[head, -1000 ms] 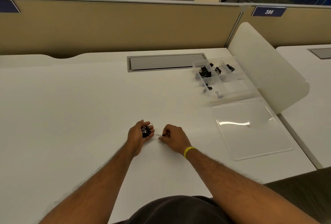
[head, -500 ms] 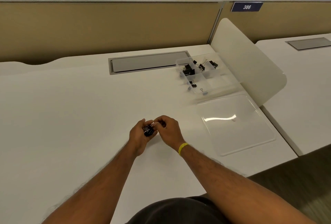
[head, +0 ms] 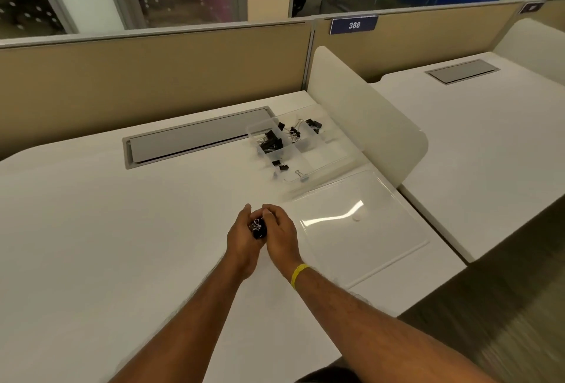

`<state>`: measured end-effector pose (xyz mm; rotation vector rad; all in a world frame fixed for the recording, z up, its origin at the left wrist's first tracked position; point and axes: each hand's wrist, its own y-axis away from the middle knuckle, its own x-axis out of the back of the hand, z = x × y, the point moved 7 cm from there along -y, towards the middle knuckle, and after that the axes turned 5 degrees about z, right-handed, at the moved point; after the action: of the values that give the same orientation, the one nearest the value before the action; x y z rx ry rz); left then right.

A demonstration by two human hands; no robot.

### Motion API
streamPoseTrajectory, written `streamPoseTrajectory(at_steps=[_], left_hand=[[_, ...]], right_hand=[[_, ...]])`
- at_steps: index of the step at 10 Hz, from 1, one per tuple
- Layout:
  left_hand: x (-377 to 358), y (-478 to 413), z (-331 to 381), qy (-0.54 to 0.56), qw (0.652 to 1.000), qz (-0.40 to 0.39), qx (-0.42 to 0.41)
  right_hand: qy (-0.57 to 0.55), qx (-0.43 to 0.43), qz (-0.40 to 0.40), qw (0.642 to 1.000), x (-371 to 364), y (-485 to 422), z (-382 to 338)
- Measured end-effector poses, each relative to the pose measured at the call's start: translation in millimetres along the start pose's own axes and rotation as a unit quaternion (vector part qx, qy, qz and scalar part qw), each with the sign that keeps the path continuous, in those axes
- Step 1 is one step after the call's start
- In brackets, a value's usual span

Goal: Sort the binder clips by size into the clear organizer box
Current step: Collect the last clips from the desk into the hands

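Bunch of black binder clips (head: 259, 228) just above the desk (head: 122, 245), cupped in the curled fingers of the left hand (head: 243, 242). The right hand (head: 282, 237) fingers curl onto the same bunch. The clear organizer box (head: 322, 153), holding other clips (head: 270, 143), stands well beyond.

Right hand (head: 281, 234), one second ago apart from left hand (head: 243, 239), has closed in from 3 o'clock and now touches it. Fingers curled over binder clips (head: 258, 227) bunched in left palm.

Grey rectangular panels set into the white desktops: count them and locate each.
2. One grey panel sits in the near white desk, left of the clear plastic organizer box; the other sits in the neighbouring desk, upper right. Others may lie offscreen.
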<state>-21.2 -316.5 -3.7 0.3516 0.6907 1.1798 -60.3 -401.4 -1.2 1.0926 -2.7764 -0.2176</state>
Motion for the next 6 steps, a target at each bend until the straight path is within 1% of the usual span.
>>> streamPoseTrajectory(at_steps=[1, 2, 3, 4, 5, 6], left_hand=[[-46, -9, 9, -0.038, 0.998, -0.038, -0.024], [-86, -8, 12, -0.049, 0.994, -0.095, -0.034], [-128, -12, 20, -0.127, 0.981, -0.12, -0.084], [-145, -24, 30, -0.19, 0.968, -0.119, -0.114], [-161, -44, 45, -0.239, 0.952, -0.121, -0.15], [-163, -55, 59, -0.217, 0.953, -0.107, -0.184]], right_hand=[[-0.085, -0.048, 0.037, 0.995, 17, -31, -10], [-0.104, -0.086, 0.04, 0.99, 27, -51, -12], [-0.129, -0.119, 0.031, 0.984, 42, -73, -34], [-0.145, -0.142, 0.032, 0.979, 48, -93, -32], [-0.268, -0.212, 0.09, 0.935, 67, -133, -31], [-0.329, -0.244, 0.097, 0.907, 70, -156, -30]])
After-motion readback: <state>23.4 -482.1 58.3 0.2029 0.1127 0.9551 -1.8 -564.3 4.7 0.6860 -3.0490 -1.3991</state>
